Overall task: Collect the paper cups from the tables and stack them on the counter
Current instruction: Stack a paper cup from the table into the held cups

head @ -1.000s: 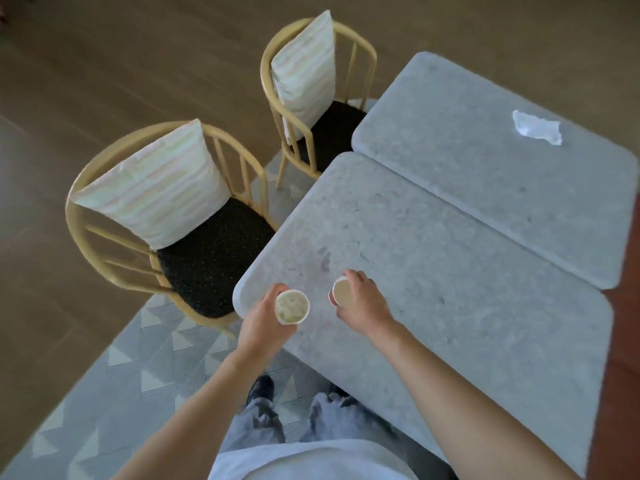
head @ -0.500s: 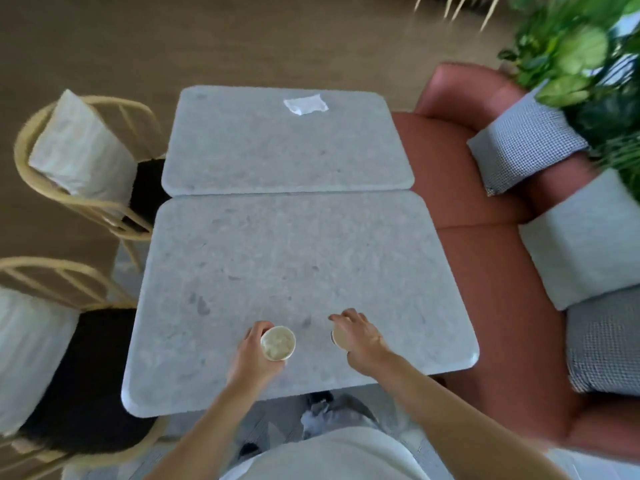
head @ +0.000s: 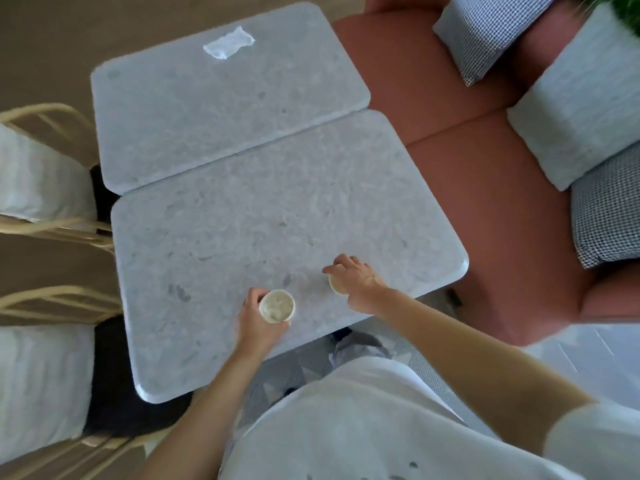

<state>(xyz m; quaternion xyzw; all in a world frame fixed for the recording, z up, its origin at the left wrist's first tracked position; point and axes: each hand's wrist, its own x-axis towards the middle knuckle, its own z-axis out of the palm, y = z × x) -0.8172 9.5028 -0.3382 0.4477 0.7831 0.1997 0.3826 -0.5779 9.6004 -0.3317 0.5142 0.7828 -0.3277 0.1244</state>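
Observation:
My left hand (head: 258,322) grips a pale paper cup (head: 277,305) from its side, above the near part of the grey stone table (head: 249,216); crumpled pale stuff shows inside the cup. To its right, my right hand (head: 360,284) curls over the top of a second paper cup (head: 336,286), of which only a sliver of rim and wall shows under the fingers. Both cups are upright and apart from each other. A crumpled white napkin (head: 228,43) lies on the far table (head: 194,105).
Two wooden chairs (head: 52,299) with striped cushions stand to the left of the tables. A terracotta sofa (head: 460,188) with checked and pale cushions runs along the right. A patterned rug lies under my feet.
The view swung right and tilted, bringing the sofa closer into frame. Both hands kept hold of their cups and drifted right over the near table.

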